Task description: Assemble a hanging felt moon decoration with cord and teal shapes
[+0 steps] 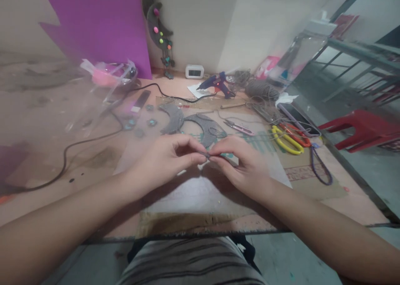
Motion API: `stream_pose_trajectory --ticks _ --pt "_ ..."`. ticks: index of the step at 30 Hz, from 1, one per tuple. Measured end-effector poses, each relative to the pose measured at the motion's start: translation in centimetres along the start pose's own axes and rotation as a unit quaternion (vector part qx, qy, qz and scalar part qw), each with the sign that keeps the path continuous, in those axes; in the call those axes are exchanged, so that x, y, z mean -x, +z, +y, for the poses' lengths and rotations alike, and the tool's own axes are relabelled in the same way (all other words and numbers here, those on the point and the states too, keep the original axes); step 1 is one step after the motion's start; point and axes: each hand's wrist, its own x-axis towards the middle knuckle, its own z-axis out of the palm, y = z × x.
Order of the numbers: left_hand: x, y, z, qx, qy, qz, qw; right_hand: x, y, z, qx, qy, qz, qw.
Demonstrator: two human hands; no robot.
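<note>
Hands are meeting, each pinching a small dark piece between thumb and finger, just above white paper on the desk. Just beyond them, two grey crescents are lying flat, with pink snips resting to their right. Farther right, a phone is lying near grey yarn. Farther back, a blue glue gun is showing a red light, and a white clock is standing by the wall.
</note>
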Motion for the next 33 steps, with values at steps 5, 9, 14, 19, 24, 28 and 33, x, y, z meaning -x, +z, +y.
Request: stream_pose_trajectory --ticks 5,9,14,19,24,28,33 --pt "0.0 0.1 -0.1 0.023 0.002 0.005 1.000 0.1 0.3 0.0 0.005 -0.010 -0.016 1.000" --pt "-0.1 0.1 0.0 0.053 -0.001 0.011 0.999 0.1 0.1 -0.3 0.002 0.000 -0.020 1.000" --pt "-0.1 -0.1 0.1 0.018 -0.014 0.009 1.000 0.3 0.0 -0.2 -0.023 0.085 -0.001 0.996" --pt "-0.5 -0.2 -0.4 0.059 -0.014 0.004 0.998 0.4 -0.1 0.6 -0.038 0.078 0.052 0.995" --pt "-1.0 -0.3 -0.6 0.093 -0.014 0.015 0.995 0.4 -1.2 0.1 0.014 0.002 0.124 0.992" --pt "-1.0 -0.4 -0.9 0.075 -0.009 0.023 0.997 0.3 -2.5 -0.9 0.049 -0.043 0.075 0.995" --pt "-0.9 -0.4 -0.7 0.052 -0.001 0.042 0.998 0.3 -2.4 -1.3 0.070 -0.037 0.004 0.997"
